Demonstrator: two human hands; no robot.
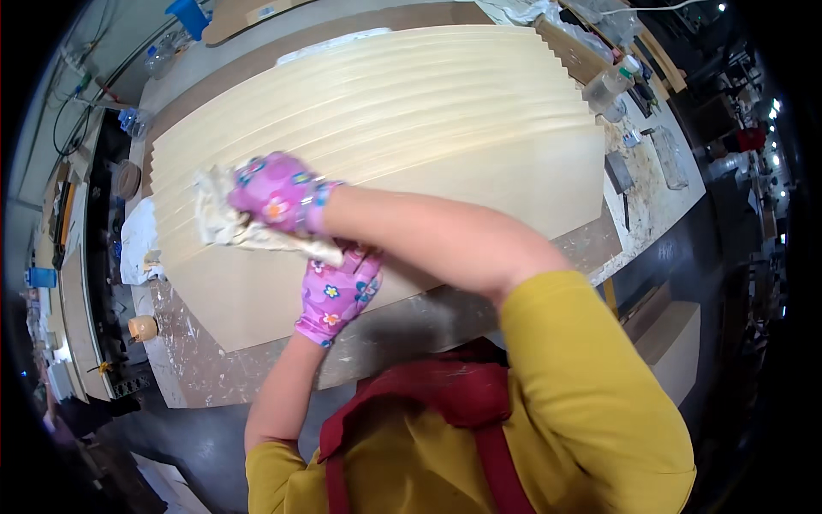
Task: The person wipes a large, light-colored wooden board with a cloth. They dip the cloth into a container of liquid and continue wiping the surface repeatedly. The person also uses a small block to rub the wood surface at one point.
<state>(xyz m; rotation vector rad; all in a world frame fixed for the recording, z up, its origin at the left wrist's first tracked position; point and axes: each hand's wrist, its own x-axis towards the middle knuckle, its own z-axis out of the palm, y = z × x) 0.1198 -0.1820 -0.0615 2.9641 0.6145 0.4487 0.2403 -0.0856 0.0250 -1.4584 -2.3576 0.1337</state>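
Note:
A large pale wooden panel (479, 184) with rows of wavy ridges lies flat in front of me. My right hand (278, 193), in a pink flowered glove, reaches across to the panel's left part and presses a crumpled off-white cloth (218, 214) against it; motion blurs the cloth slightly. Close below it, my left hand (338, 291), in a matching glove, rests on the panel near its front edge with fingers stretched forward. Its fingertips are partly hidden by the cloth's tail and my right forearm.
The panel lies on a brown board (205, 364) on the worktable. At the right are a clear bottle (610, 84), a grey block (618, 171) and a plastic-wrapped piece (670, 157). A white cloth (139, 240) and an orange jar (143, 327) sit left; a blue container (188, 17) stands far left.

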